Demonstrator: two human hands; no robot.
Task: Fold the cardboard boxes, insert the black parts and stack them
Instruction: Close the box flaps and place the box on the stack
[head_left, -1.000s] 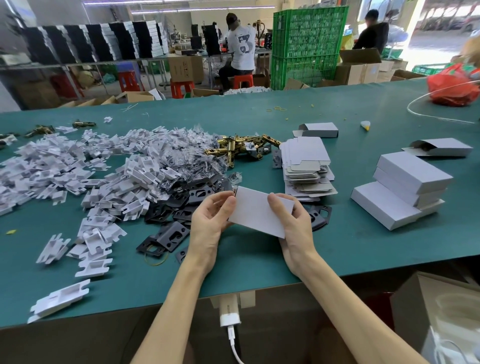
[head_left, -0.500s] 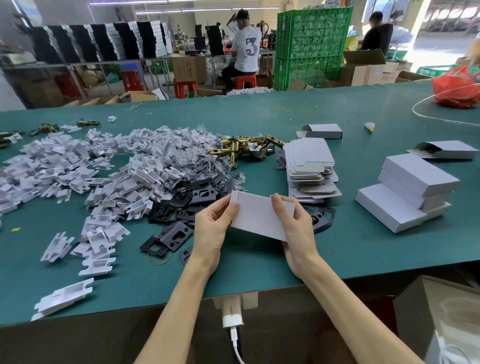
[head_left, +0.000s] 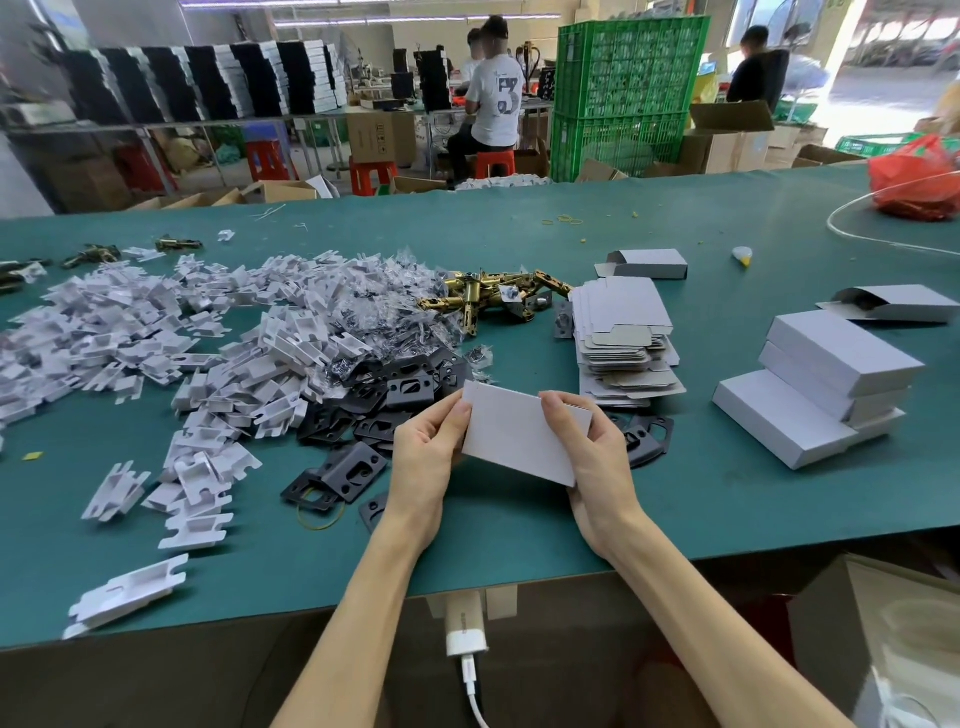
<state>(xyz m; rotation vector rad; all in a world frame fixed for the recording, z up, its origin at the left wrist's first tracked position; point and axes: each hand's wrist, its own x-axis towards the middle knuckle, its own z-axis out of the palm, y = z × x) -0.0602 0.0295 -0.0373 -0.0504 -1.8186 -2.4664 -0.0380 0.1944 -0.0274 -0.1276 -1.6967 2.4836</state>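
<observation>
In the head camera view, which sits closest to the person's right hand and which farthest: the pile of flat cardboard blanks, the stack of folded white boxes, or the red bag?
From the right hand:
1. pile of flat cardboard blanks, just beyond it.
2. stack of folded white boxes, farther to its right.
3. red bag, far back on the right.

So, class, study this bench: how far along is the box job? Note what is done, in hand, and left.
Done: three closed boxes sit stacked on the right. In hand: the left hand and right hand grip one cardboard box, seemingly not yet opened out. Left: a pile of flat blanks and many loose black parts lie on the table.
</observation>
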